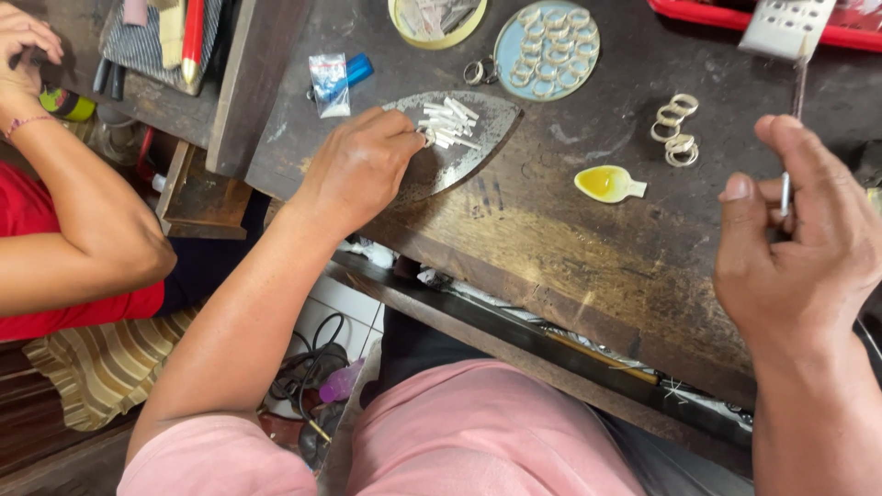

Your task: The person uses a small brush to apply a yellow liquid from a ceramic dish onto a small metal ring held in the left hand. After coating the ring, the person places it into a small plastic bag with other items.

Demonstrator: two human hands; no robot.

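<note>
left hand (360, 165): fingertips pinched on white strips (447, 123) piled on metal plate (459, 138)
right hand (797, 241): curled round thin metal tool (792, 147), upright
bench (551, 230): loose rings (676, 129), yellow dish (606, 184) between hands

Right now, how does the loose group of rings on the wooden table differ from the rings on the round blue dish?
The loose rings lie directly on the dark wooden table; the dish rings sit inside the round blue dish. The loose rings are only a few, bunched and partly stacked; the dish rings are many, spread flat in rows. The loose rings lie nearer the right hand. Both groups look like pale metal bands.
</note>
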